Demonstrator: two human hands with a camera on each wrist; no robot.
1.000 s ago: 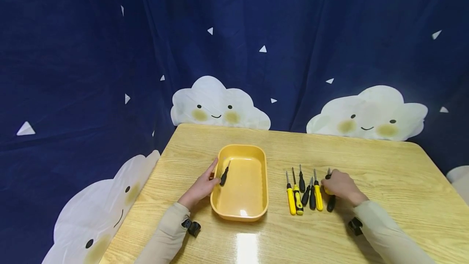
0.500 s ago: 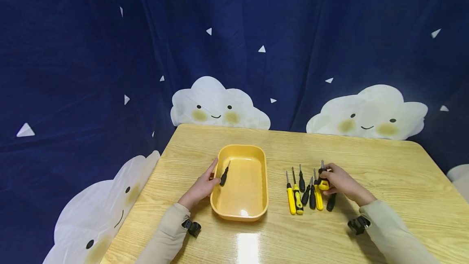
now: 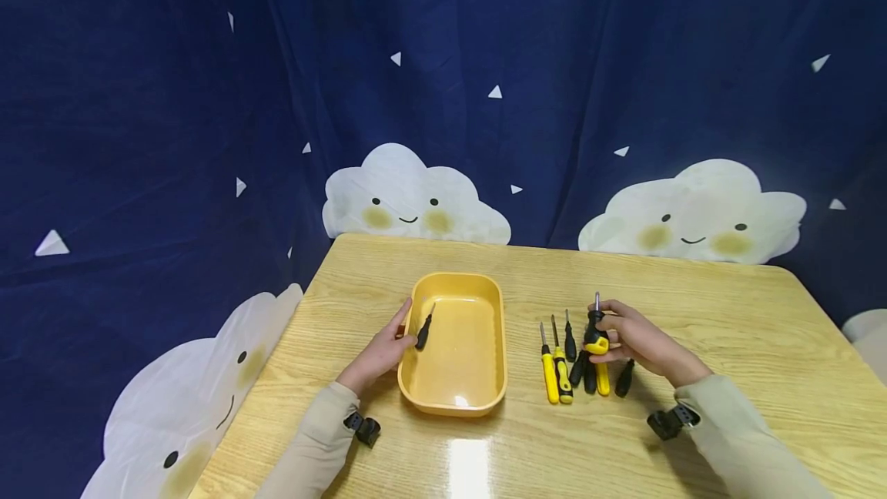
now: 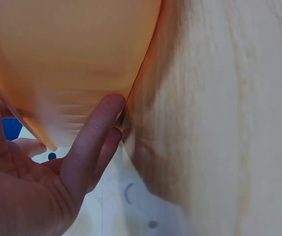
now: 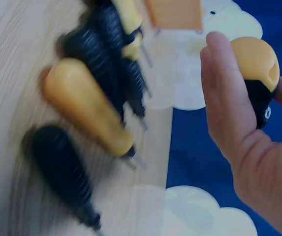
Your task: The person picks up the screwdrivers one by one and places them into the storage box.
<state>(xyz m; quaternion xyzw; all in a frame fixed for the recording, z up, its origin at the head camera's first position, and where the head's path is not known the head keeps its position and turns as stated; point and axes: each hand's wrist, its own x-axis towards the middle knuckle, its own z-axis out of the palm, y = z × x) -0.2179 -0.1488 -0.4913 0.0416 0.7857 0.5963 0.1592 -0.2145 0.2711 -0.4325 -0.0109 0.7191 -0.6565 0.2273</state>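
Observation:
My left hand (image 3: 376, 358) holds the left side of an orange-yellow plastic tray (image 3: 453, 410), thumb at the rim and fingers on the outer wall (image 4: 77, 54). Inside the tray, against its left side, lies a small black screwdriver (image 3: 423, 334). A stubby screwdriver (image 3: 596, 336) with a yellow and black handle is pinched in my right hand (image 3: 644, 341), raised above the table with its tip pointing away. In the right wrist view its yellow handle end (image 5: 255, 59) shows between fingers and thumb. Part of the handle is covered by the hand.
Left of my right hand lie several screwdrivers in a row, including a yellow one (image 3: 550, 376) and a yellow-black one (image 3: 563, 380). A black screwdriver (image 3: 624, 380) lies beneath the right wrist. A dark blue cloud-patterned curtain (image 3: 547, 98) hangs behind the wooden table (image 3: 540, 445).
My right hand has lifted the stubby screwdriver off the table and carried it left, over the other screwdrivers. The left hand and the tray have stayed in place.

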